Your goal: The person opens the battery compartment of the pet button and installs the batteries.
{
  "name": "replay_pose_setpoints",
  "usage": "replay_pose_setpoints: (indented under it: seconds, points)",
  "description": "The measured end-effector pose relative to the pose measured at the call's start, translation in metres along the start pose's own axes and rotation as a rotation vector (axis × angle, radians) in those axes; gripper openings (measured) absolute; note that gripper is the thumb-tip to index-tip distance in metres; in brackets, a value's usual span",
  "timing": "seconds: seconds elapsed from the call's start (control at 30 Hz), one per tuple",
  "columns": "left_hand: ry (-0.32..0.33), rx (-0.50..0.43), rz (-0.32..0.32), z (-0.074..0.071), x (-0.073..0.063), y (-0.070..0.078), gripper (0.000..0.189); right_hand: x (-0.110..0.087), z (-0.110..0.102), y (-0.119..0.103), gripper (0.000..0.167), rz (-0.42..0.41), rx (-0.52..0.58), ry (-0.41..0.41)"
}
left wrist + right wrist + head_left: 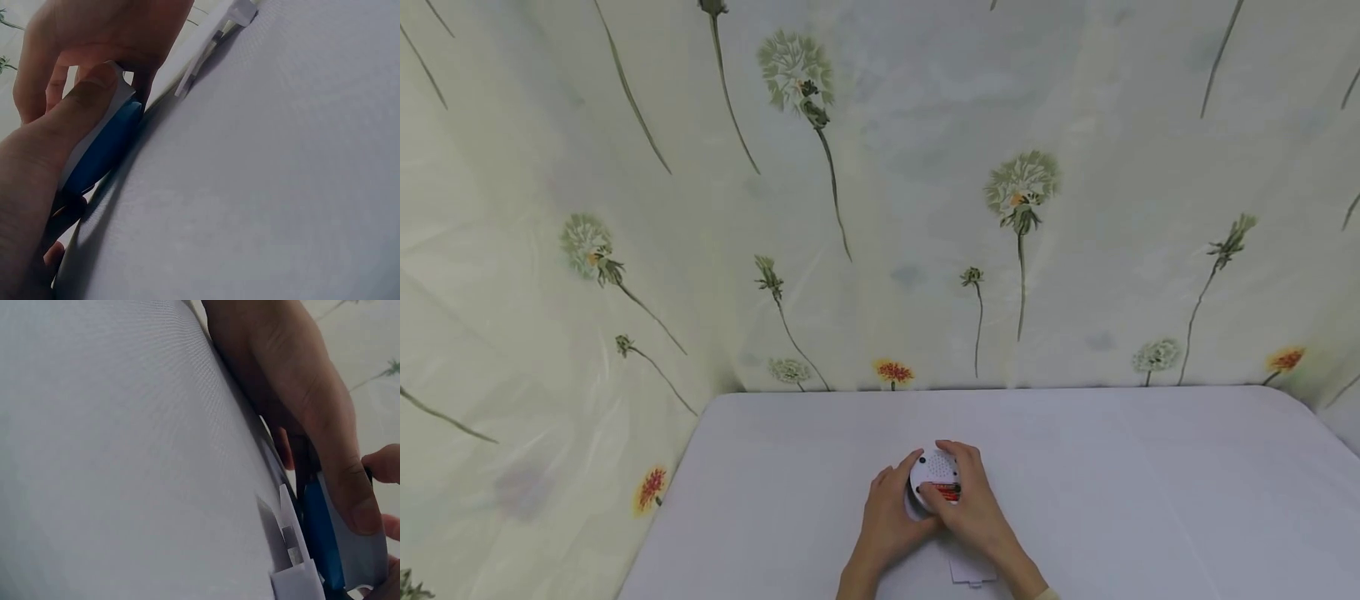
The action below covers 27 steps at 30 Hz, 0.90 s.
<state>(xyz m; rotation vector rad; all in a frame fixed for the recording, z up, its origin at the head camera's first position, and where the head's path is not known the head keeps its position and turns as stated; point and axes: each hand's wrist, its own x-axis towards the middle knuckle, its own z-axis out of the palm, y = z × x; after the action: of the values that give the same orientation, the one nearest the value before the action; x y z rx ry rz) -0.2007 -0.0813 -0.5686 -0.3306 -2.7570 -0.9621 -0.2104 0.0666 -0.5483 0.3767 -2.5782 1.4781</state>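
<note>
A round device (937, 465) lies bottom up on the white table, with a speaker grille and small dark feet on its white underside. Its side shows blue (109, 150) in the left wrist view. Red batteries (950, 492) sit in an uncovered compartment on the near part of the underside. My left hand (887, 518) grips the device's left side between thumb and fingers. Over the right side, my right hand (973, 510) curls its fingers at the far rim, its thumb at the battery compartment. Part of the device is hidden under this hand.
A flat white battery cover (972, 572) with a small tab lies near me on the table (1112, 492), partly under my right wrist. Behind the table's far edge hangs a curtain (910, 208) printed with dandelions, which also runs along the left side.
</note>
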Motion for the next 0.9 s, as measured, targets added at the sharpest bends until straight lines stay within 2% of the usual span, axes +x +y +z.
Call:
replay_pose_setpoints:
  seconds: [0.27,0.47,0.9]
  points:
    - [-0.001,0.021,0.019,0.0026,-0.0002,-0.0001,0.087,-0.002,-0.0011,0.0003,0.07,0.016,-0.024,-0.001]
    - [-0.007,0.021,0.023,0.0028,0.0001,0.0013,0.086,-0.0022,-0.0037,0.0027,0.07,0.052,0.014,-0.036]
    - [0.002,0.025,0.029,-0.0019,-0.0009,0.0014,0.088,-0.001,-0.0018,0.0056,0.065,0.036,0.062,-0.058]
